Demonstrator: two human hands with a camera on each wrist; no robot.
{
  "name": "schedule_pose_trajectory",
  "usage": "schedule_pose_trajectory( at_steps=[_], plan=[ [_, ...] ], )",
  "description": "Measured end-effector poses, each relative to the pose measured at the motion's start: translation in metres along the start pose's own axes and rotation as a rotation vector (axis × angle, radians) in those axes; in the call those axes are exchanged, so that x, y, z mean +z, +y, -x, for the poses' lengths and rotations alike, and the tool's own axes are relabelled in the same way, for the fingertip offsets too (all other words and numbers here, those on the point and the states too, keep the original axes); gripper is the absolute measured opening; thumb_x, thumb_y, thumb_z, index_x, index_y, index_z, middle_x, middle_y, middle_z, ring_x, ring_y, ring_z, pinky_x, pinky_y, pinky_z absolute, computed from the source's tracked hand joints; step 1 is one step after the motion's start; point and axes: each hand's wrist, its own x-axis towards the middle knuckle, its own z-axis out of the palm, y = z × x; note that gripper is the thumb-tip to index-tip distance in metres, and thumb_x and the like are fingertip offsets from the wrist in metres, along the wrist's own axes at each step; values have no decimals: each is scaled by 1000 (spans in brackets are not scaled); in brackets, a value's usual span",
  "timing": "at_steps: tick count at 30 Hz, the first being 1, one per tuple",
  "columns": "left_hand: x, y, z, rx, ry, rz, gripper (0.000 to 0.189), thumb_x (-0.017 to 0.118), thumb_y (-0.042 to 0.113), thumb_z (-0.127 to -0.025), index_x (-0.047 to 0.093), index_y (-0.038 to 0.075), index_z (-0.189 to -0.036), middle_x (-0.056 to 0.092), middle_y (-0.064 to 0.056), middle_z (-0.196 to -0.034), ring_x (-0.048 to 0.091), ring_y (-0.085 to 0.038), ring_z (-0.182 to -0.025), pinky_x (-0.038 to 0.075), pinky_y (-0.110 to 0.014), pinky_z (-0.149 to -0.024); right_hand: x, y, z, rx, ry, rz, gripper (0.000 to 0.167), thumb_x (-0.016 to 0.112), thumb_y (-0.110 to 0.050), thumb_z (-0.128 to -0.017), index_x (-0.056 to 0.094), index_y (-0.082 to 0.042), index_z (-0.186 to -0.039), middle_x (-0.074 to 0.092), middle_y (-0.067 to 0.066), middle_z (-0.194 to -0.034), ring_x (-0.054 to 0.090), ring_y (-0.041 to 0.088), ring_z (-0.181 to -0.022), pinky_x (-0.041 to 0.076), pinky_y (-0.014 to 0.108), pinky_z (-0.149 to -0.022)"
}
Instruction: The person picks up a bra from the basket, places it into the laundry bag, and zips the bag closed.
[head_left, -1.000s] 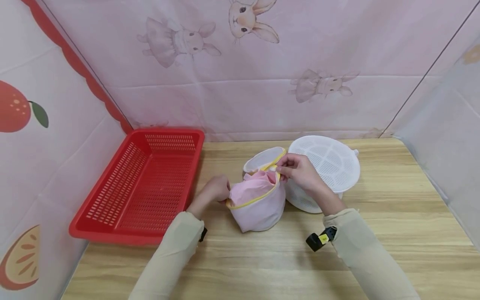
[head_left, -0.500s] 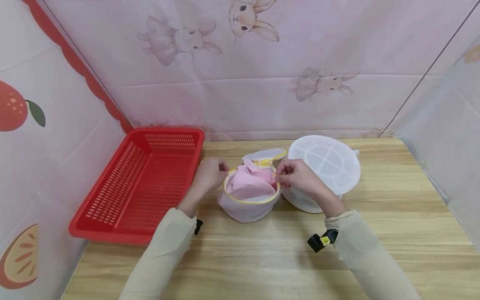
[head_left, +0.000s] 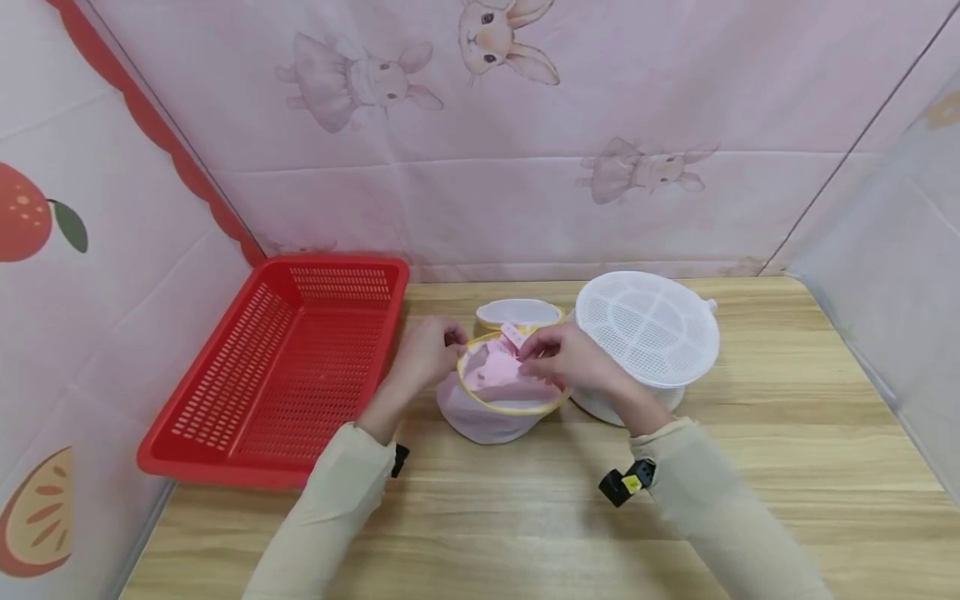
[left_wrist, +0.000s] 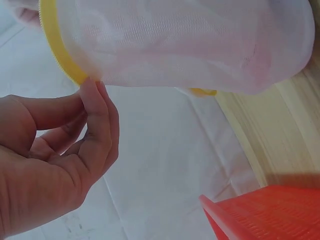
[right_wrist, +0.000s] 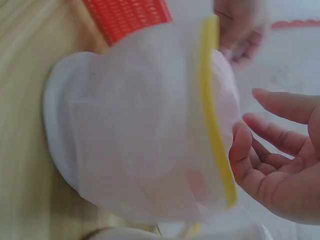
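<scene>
A pale pink backdrop (head_left: 480,200) printed with rabbits hangs behind the hands, and a white side cloth (head_left: 105,325) with fruit on it hangs off to their left. Beneath them lies a wood-grain table (head_left: 517,533).

The left hand (head_left: 429,357) is clamped on the yellow rim (head_left: 513,411) of a white mesh bag (head_left: 480,421); in the left wrist view, its thumb and fingertips pinch the edge. The right hand (head_left: 566,358) is above the other side of the bag's mouth with its fingers bent and parted, nothing showing between them. Its fingertips are right by the pink cloth (head_left: 498,368), though I cannot tell whether they touch it.

The bag sits on the table below and between the two hands, its mouth open and facing up. The cloth is bunched inside, and a small pink strip (head_left: 512,335) with dots pokes up just beside the right fingertips. Just beyond the hands, the bag's white flap (head_left: 519,312) is folded back.

To the left of the left hand stands a red plastic basket (head_left: 225,477), near its forearm. Just beyond and to the right of the right hand is a round white strainer (head_left: 648,325), tilted. Both forearms wear cream sleeves (head_left: 322,508), and a black camera (head_left: 615,487) is strapped below the right hand, at its wrist.
</scene>
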Motion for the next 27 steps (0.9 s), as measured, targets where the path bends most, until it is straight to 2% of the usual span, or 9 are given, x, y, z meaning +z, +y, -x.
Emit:
schedule_pose_trajectory(
  at_steps=[6, 10, 13, 19, 21, 27],
  plan=[
    [-3, 6, 4, 15, 5, 36, 5, 62, 3, -82, 66, 5, -82, 58, -4, -71, 54, -16, -65, 43, -25, -57, 22, 6, -4, -60, -53, 132, 5, 67, 2, -73, 65, -2, -72, 54, -5, -59, 47, 6, -55, 40, 19, -49],
    [-6, 9, 5, 29, 0, 77, 5, 61, 1, -82, 65, 4, -82, 59, -5, -70, 56, -15, -61, 45, -24, -55, 27, 9, -4, -29, -100, 142, 6, 67, -1, -75, 64, -3, -71, 53, -7, -57, 47, 5, -53, 41, 19, -49],
    [-7, 9, 5, 31, -6, 102, 5, 61, 0, -82, 64, 3, -82, 59, -6, -71, 56, -14, -61, 47, -23, -55, 21, 7, -4, -8, -77, 121, 2, 67, -1, -77, 65, -2, -76, 56, -4, -63, 49, 8, -58, 42, 20, -53],
    [-9, 5, 7, 34, 6, 130, 7, 61, -4, -82, 64, 2, -82, 60, -8, -75, 57, -16, -64, 50, -23, -55, -3, -2, -12, 76, 117, 68, 9, 60, 2, -80, 65, 4, -88, 61, 9, -79, 55, 19, -72, 48, 27, -64],
    [-10, 4, 8, 41, 7, 131, 7, 61, -5, -81, 64, 1, -82, 61, -8, -75, 58, -16, -64, 50, -23, -56, -8, -2, -16, 104, 119, 57, 12, 57, 4, -82, 64, 6, -91, 61, 13, -82, 56, 21, -73, 50, 30, -65],
    [-11, 4, 9, 23, -3, 128, 6, 61, -3, -82, 65, 1, -82, 62, -8, -77, 58, -16, -65, 51, -23, -57, -9, 3, -25, 140, 27, 17, 19, 55, 4, -84, 62, 9, -101, 62, 17, -92, 57, 21, -77, 52, 31, -69]
  ],
)
